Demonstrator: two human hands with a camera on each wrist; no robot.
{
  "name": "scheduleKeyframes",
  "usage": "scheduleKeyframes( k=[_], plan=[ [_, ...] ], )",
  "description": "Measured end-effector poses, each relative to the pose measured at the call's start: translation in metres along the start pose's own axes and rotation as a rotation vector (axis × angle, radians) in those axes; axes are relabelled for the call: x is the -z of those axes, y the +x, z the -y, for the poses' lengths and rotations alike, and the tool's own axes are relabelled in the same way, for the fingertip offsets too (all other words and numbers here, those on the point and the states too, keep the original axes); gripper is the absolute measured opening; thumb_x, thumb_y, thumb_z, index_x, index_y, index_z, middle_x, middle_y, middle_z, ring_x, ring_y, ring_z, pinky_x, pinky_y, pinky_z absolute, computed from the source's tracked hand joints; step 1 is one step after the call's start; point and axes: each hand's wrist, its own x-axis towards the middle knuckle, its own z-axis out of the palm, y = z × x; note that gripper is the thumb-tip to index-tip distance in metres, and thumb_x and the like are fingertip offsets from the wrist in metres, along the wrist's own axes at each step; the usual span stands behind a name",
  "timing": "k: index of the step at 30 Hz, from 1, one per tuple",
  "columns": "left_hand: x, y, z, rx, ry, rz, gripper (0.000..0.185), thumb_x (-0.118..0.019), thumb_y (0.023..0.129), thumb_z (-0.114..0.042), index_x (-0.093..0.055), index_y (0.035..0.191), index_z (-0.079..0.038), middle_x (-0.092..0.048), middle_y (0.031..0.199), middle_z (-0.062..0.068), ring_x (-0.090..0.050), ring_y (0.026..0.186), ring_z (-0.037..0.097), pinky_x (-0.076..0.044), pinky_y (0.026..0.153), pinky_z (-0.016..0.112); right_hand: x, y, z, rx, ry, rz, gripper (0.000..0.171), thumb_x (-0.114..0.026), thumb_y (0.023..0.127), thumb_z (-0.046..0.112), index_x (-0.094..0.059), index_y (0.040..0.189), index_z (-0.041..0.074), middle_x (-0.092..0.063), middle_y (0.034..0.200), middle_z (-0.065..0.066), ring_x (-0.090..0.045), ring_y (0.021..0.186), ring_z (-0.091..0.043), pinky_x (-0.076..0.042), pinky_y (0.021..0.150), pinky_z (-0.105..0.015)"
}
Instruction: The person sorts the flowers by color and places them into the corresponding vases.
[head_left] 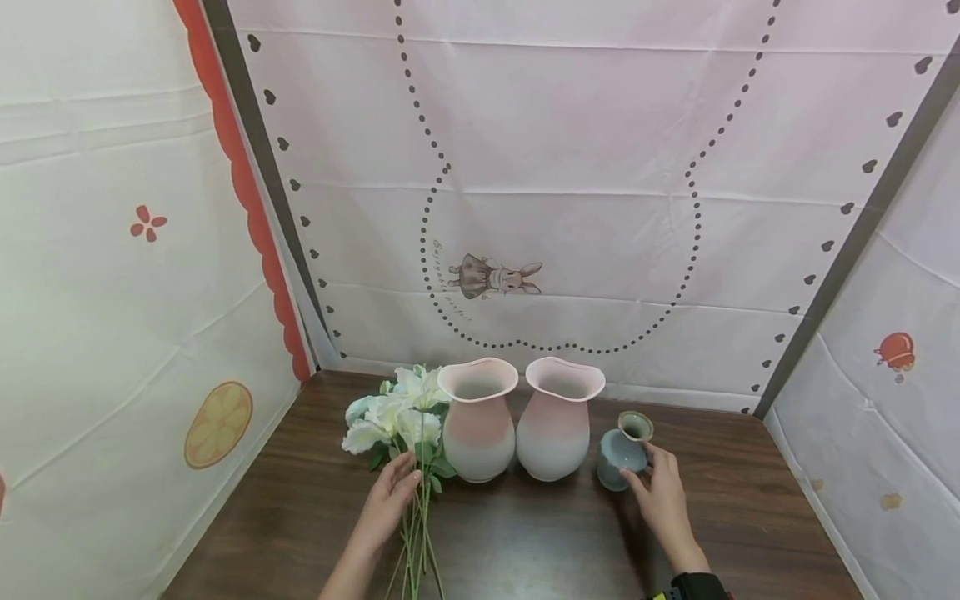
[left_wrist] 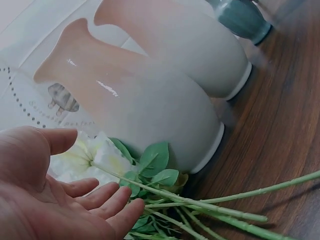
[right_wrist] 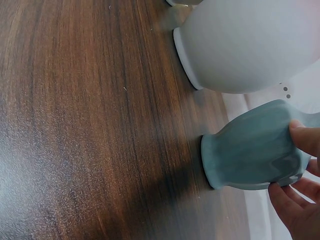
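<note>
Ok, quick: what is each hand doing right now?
Left hand: open, fingers straight, over the flower stems.
Right hand: fingers gripping the small teal vase.

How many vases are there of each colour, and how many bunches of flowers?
Pink and white vases: 2, the left vase and the middle vase
Blue-green vase: 1
Bunch of white flowers: 1
Total: 4 things

2 pink vases [head_left: 517,421] block centre; bare table [head_left: 750,517] right offers passage.
</note>
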Motion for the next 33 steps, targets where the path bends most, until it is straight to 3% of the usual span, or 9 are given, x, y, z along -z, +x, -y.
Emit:
scheduleKeyframes(
  k=[10, 19, 33],
  plan=[
    [-0.001, 0.007, 0.01, 0.111, -0.165, 0.047, 0.064, -0.041, 0.108, -0.03, -0.017, 0.154, 0.007, -0.022, 0.159, 0.033, -0.024, 0.147, 0.049, -0.034, 0.117, 0.059, -0.002, 0.0, 0.001, -0.027, -0.011, 0.001, 0.065, -0.065, 0.096, 0.011, -0.031, 0.147, -0.01, -0.032, 0.145, -0.032, -0.048, 0.129, -0.051, -0.049, 0.105, -0.051],
    [-0.002, 0.008, 0.012, 0.134, -0.186, 0.07, 0.063, -0.04, 0.109, -0.027, -0.015, 0.155, 0.007, -0.021, 0.159, 0.033, -0.027, 0.146, 0.049, -0.033, 0.118, 0.059, -0.002, 0.001, 0.0, -0.011, 0.009, -0.007, 0.064, -0.066, 0.096, 0.011, -0.032, 0.147, -0.009, -0.033, 0.145, -0.031, -0.048, 0.129, -0.051, -0.049, 0.106, -0.05],
    [-0.005, 0.009, 0.01, 0.154, -0.215, 0.019, 0.06, -0.044, 0.108, -0.025, -0.02, 0.155, 0.004, -0.029, 0.156, 0.032, -0.038, 0.141, 0.046, -0.041, 0.113, 0.057, -0.002, 0.001, -0.001, 0.004, 0.008, -0.02, 0.064, -0.066, 0.096, 0.011, -0.032, 0.146, -0.01, -0.033, 0.144, -0.032, -0.049, 0.128, -0.05, -0.049, 0.106, -0.05]
  ],
)
